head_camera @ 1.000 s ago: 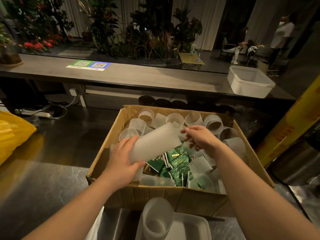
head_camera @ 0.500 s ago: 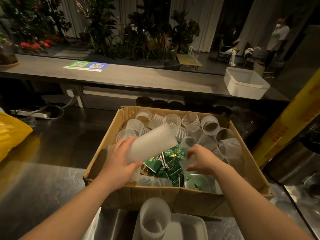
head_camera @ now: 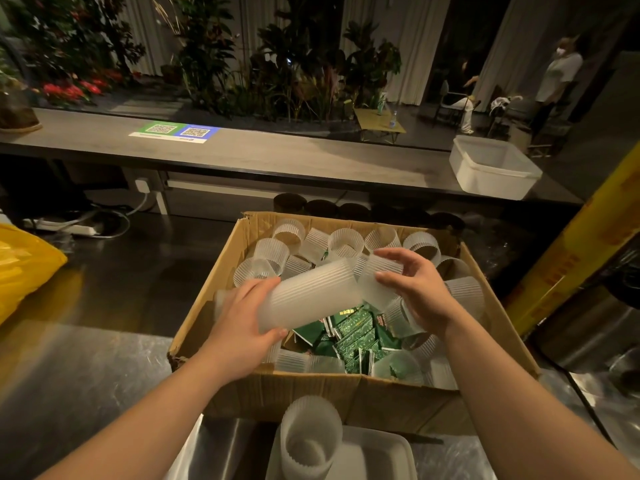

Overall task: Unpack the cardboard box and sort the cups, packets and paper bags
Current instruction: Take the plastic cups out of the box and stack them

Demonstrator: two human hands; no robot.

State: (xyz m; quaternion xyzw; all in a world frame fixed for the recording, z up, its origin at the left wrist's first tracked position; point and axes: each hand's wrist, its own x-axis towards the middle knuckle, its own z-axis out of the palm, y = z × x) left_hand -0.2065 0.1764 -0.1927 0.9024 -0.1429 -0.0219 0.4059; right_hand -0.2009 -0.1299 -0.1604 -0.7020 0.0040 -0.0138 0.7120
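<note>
An open cardboard box (head_camera: 311,393) stands on the steel counter in front of me. It holds several ribbed translucent cups (head_camera: 346,242) along its far side and green packets (head_camera: 349,332) in the middle. My left hand (head_camera: 242,327) grips a stack of ribbed cups (head_camera: 311,292) held sideways over the box. My right hand (head_camera: 415,289) holds a single ribbed cup (head_camera: 375,278) against the open end of that stack. Another upright stack of cups (head_camera: 308,441) stands in a white tray (head_camera: 381,455) below the box.
A yellow plastic bag (head_camera: 24,268) lies at the left. A white tub (head_camera: 491,166) sits on the long grey counter (head_camera: 277,157) behind. A yellow roll (head_camera: 575,247) and a steel vessel (head_camera: 588,334) stand at the right. Plants and two people are beyond.
My right hand dipped into the box, took hold of a single cup, and has lifted it up to the end of the stack in my left hand.
</note>
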